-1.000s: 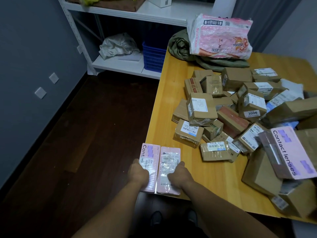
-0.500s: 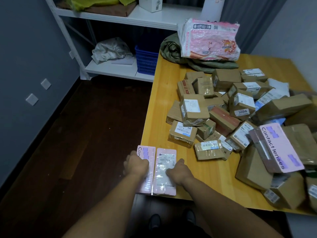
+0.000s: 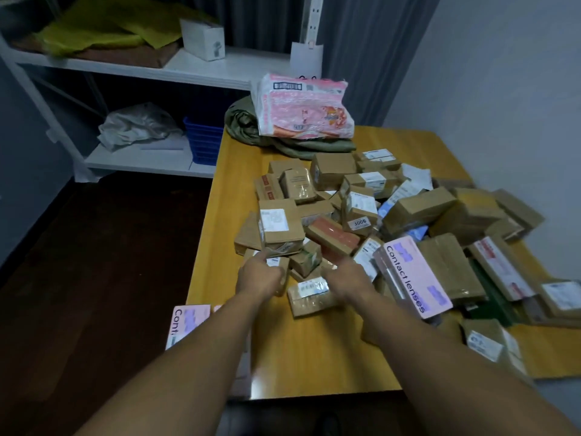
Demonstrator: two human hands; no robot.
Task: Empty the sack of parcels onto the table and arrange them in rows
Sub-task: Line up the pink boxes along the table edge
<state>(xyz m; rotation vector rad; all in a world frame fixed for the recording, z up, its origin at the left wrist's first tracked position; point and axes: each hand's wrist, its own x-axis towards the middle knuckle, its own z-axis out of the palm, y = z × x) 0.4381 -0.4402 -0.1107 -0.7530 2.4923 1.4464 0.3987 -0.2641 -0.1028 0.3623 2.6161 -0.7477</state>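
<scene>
A heap of brown cardboard parcels [image 3: 355,212] covers the yellow wooden table [image 3: 314,357]. My left hand [image 3: 261,275] curls round a small brown parcel [image 3: 276,262] at the heap's near edge, index finger stretched forward. My right hand [image 3: 349,278] lies at the right end of a labelled parcel [image 3: 309,294]; its fingers are hidden behind the back of the hand. Two pink flat boxes [image 3: 188,322] lie at the table's front left corner, mostly covered by my left forearm. The empty green sack [image 3: 248,121] is bunched at the table's far end.
A large pink "Contact lenses" box [image 3: 412,275] leans on the heap to the right of my right hand. A pink plastic pack [image 3: 301,108] sits on the sack. White shelving [image 3: 141,158] with a blue crate [image 3: 204,143] stands beyond the table's left side.
Both hands have left the two pink boxes at the front left corner and moved forward to the near edge of the heap. The view has shifted right and forward.
</scene>
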